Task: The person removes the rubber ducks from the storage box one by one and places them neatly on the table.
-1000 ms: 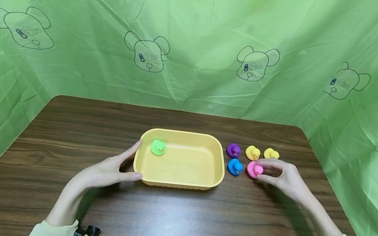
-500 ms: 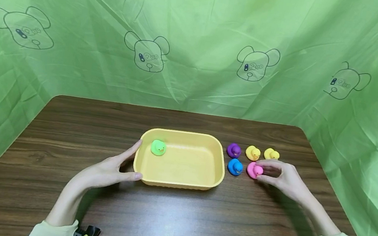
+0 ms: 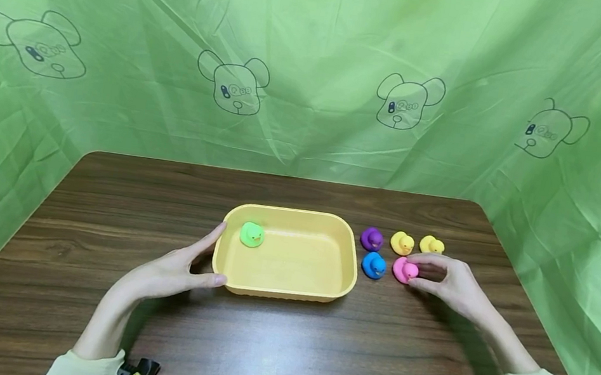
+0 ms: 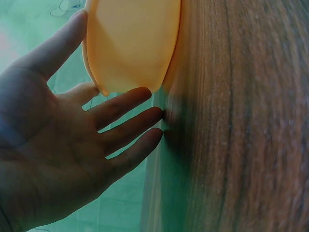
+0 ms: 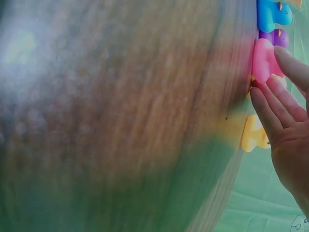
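Note:
My left hand (image 3: 164,274) spans the left end of a yellow plastic tray (image 3: 286,292), thumb at the near corner and index finger at the far one. Seen from the left wrist, its other fingers (image 4: 130,123) are spread and straight beside the tray's end wall. A green rubber duck (image 3: 251,236) sits inside the tray at the left. To the right of the tray, my right hand (image 3: 456,289) pinches a pink rubber duck (image 3: 403,270) between thumb and fingertips. In the right wrist view, this pink duck (image 5: 263,62) stands upright on the wooden tabletop.
A blue duck (image 3: 373,266) stands just left of the pink one. Behind them a purple duck (image 3: 371,239) and two yellow ducks, one at mid-row (image 3: 401,243) and one farther right (image 3: 431,245), form a row. Green printed cloth (image 3: 306,143) surrounds the table (image 3: 276,357).

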The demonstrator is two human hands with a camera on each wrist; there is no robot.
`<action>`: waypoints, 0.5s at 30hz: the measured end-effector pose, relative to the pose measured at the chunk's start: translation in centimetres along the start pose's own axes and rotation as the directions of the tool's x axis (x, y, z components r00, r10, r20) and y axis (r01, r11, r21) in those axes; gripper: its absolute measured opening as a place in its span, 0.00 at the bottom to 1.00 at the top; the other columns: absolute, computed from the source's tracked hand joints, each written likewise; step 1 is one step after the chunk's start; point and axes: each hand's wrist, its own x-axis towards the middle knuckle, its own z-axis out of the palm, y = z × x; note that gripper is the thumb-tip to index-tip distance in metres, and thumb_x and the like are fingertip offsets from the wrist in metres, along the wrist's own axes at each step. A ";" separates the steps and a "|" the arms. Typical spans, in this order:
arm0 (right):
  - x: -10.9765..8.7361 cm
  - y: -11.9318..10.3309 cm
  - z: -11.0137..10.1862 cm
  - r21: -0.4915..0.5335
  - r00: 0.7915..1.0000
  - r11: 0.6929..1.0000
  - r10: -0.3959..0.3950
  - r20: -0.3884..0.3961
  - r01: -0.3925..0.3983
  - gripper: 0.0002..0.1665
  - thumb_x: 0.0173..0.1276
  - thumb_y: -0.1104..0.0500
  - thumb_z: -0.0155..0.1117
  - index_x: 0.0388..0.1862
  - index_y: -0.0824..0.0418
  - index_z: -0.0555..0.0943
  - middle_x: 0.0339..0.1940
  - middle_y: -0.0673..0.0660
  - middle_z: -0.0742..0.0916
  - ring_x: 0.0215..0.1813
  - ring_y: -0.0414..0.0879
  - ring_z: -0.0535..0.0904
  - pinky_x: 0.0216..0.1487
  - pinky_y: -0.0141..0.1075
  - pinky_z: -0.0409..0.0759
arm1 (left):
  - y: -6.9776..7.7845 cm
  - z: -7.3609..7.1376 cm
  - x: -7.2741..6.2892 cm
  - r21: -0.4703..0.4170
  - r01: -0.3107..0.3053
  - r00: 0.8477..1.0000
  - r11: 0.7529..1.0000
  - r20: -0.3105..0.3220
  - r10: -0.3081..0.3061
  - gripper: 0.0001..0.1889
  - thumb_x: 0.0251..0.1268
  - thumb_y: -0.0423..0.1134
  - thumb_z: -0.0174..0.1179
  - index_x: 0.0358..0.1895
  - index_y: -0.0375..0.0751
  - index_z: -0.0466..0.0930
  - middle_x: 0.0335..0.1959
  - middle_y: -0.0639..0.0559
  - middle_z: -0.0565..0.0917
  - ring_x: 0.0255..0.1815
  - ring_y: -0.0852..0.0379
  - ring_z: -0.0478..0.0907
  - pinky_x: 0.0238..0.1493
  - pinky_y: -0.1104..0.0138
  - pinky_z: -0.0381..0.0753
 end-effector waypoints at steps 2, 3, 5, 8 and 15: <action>0.0 0.0 0.0 0.006 1.000 1.000 -0.004 -0.001 0.004 0.22 0.62 0.54 0.79 0.56 0.50 0.87 0.51 0.52 0.92 0.52 0.28 0.86 0.53 0.17 0.79 | 0.0 0.0 0.0 -0.001 0.002 1.000 1.000 0.002 -0.002 0.54 0.67 0.63 0.64 0.85 0.66 0.35 0.86 0.44 0.48 0.85 0.35 0.49 0.78 0.33 0.56; 0.0 0.1 0.0 0.011 1.000 1.000 -0.002 0.000 0.002 0.22 0.62 0.54 0.79 0.56 0.50 0.87 0.51 0.52 0.92 0.52 0.27 0.86 0.53 0.17 0.79 | 0.0 0.0 0.0 -0.002 0.003 1.000 1.000 0.003 -0.003 0.54 0.67 0.63 0.64 0.85 0.66 0.35 0.87 0.44 0.48 0.85 0.35 0.48 0.78 0.33 0.56; 0.0 0.1 0.0 0.017 1.000 1.000 -0.004 -0.002 0.004 0.22 0.62 0.55 0.79 0.56 0.50 0.87 0.52 0.52 0.92 0.52 0.27 0.85 0.53 0.17 0.79 | 0.0 0.0 0.0 -0.002 0.002 1.000 1.000 0.003 -0.002 0.54 0.67 0.63 0.64 0.85 0.66 0.35 0.87 0.44 0.48 0.85 0.35 0.48 0.78 0.33 0.56; 0.0 0.1 0.0 0.022 1.000 1.000 0.000 -0.002 0.000 0.23 0.62 0.55 0.79 0.56 0.50 0.87 0.52 0.52 0.92 0.52 0.27 0.85 0.53 0.17 0.79 | 0.0 0.0 0.1 -0.002 -0.004 1.000 1.000 0.001 0.004 0.54 0.67 0.63 0.65 0.85 0.65 0.35 0.87 0.45 0.48 0.85 0.35 0.49 0.78 0.34 0.57; -0.2 0.0 -0.1 0.030 1.000 0.999 0.028 -0.002 -0.028 0.25 0.61 0.54 0.80 0.58 0.52 0.86 0.54 0.55 0.92 0.52 0.31 0.87 0.52 0.23 0.83 | -0.1 0.0 0.1 0.002 -0.011 1.000 1.000 -0.001 0.011 0.54 0.67 0.63 0.65 0.85 0.64 0.35 0.87 0.45 0.48 0.85 0.35 0.49 0.78 0.34 0.57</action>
